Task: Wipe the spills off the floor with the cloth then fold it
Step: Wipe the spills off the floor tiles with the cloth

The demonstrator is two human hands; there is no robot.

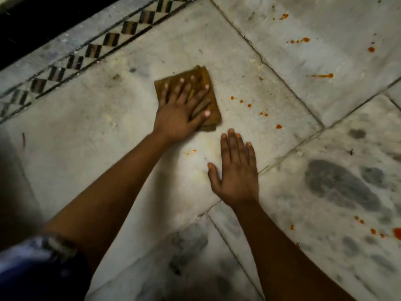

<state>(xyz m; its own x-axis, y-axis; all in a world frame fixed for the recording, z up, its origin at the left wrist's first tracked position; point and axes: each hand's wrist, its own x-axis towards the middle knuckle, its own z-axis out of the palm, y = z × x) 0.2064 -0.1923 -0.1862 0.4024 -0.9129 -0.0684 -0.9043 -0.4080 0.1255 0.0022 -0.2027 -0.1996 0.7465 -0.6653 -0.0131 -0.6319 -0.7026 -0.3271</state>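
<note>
A folded brown cloth lies flat on the pale marble floor. My left hand presses down on it with fingers spread and straight. Beside and below it, my right hand rests flat on the bare floor, fingers straight, holding nothing. Orange-red spill drops trail to the right of the cloth. One small smear sits between my two hands. More orange splashes dot the tile at the upper right, and others lie at the right edge.
A checkered black-and-white tile border runs diagonally across the upper left, with a dark strip beyond it. Dark grey blotches mark the tiles at the lower right. Blue clothing shows at the bottom left.
</note>
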